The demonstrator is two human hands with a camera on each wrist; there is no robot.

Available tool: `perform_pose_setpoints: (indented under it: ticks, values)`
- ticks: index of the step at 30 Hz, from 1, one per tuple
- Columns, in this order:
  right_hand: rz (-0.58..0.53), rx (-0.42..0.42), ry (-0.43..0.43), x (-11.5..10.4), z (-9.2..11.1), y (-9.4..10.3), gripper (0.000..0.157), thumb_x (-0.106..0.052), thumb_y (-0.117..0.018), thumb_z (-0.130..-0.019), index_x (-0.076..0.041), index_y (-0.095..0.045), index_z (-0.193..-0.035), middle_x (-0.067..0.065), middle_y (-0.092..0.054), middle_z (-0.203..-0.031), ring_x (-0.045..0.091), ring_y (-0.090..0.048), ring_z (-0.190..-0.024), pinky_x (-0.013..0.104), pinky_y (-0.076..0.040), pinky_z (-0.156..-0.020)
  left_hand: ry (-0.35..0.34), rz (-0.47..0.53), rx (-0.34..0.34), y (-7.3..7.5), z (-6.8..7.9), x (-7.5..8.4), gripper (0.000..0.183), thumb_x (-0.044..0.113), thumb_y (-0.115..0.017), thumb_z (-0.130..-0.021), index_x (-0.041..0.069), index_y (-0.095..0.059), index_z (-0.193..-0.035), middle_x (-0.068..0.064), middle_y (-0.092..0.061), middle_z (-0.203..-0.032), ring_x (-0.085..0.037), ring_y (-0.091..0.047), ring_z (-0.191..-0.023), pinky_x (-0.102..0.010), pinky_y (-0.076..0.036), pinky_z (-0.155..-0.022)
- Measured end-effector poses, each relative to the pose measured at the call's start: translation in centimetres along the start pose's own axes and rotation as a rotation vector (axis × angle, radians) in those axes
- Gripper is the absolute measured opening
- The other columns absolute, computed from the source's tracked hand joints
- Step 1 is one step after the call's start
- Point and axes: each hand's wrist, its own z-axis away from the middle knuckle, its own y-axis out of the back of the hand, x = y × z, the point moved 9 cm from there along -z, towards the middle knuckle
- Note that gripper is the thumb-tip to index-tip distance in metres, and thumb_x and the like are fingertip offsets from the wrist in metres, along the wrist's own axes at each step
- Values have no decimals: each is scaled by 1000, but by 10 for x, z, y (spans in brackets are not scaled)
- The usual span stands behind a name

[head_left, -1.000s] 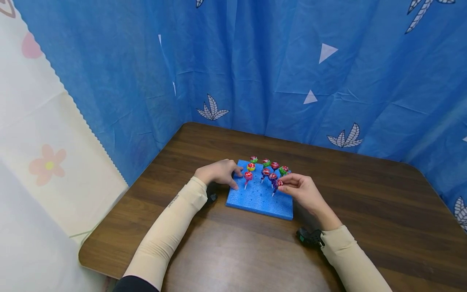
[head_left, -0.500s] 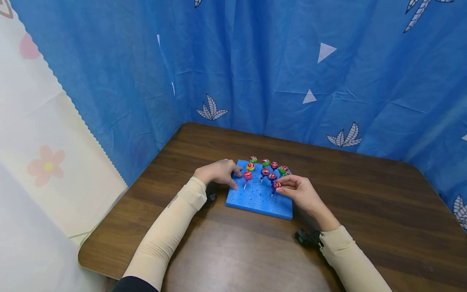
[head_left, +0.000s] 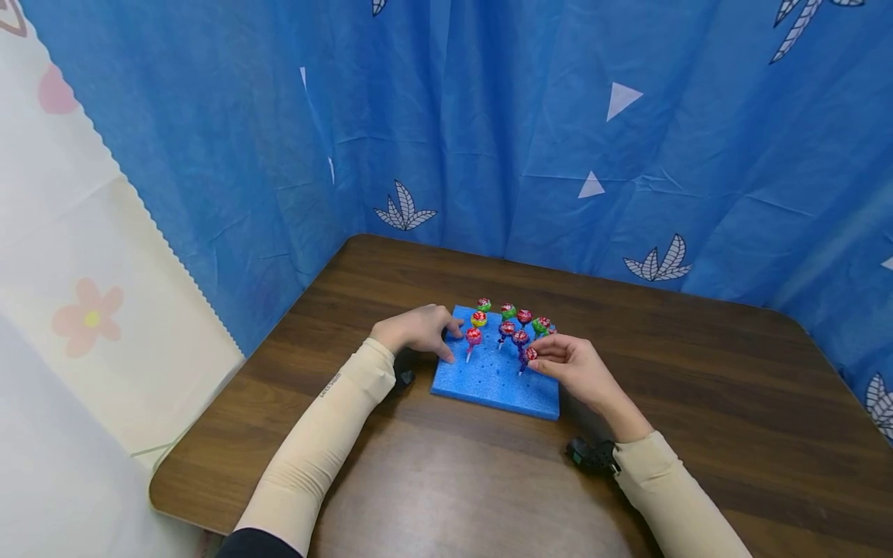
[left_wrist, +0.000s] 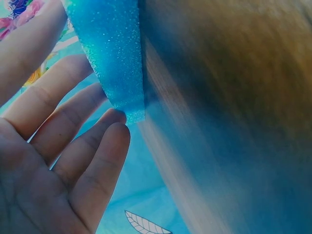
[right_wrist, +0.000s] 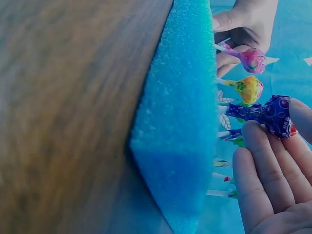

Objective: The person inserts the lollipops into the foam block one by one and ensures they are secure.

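A blue foam board (head_left: 488, 390) dotted with small holes lies on the table, and several wrapped lollipops stand upright in it. With thumb and fingers, my right hand (head_left: 582, 370) pinches the wrapped head of a purple lollipop (right_wrist: 279, 117), whose stick meets the board's top face in the right wrist view. My left hand (head_left: 417, 328) rests at the board's left edge, its fingers extended along the foam side in the left wrist view. Closest to that hand stand a pink lollipop (head_left: 474, 335) and a yellow lollipop (head_left: 478, 318).
More lollipops, including a green one (head_left: 508, 311) and a red one (head_left: 525, 316), fill the board's back and right parts. Under it is a brown wooden table (head_left: 446, 473). A blue curtain (head_left: 488, 155) hangs behind, with a white curtain (head_left: 84, 232) at the left.
My right hand has shifted very slightly down with the purple lollipop over the first half second, then stays put. The left hand and board stay in place.
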Motion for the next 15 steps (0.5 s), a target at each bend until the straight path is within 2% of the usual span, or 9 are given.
perform_pose_setpoints:
  ticks: [5, 9, 15]
  values:
    - [26, -1, 14, -1, 4, 5, 31, -8, -70, -94, 6, -65, -120, 24, -72, -113, 11, -74, -98, 28, -59, -87, -1, -12, -1, -1, -2, 1, 49, 31, -81, -85, 11, -70, -128, -7, -54, -150, -27, -46, -143, -41, -43, -114]
    - [57, 11, 9, -1, 9, 11, 31, -11, -70, -94, 4, -66, -120, 22, -72, -114, 15, -74, -99, 26, -59, -86, -5, -15, 1, -1, -3, 1, 49, 31, -81, -85, 11, -70, -128, -7, -56, -148, -27, -47, -142, -41, -44, -114]
    - [103, 128, 2, -4, 18, 37, 26, -13, -65, -98, 8, -68, -115, 26, -72, -108, 24, -75, -91, 23, -60, -80, -3, 4, 10, 1, 0, -2, 49, 33, -81, -85, 12, -70, -127, -8, -55, -149, -27, -46, -142, -42, -43, -115]
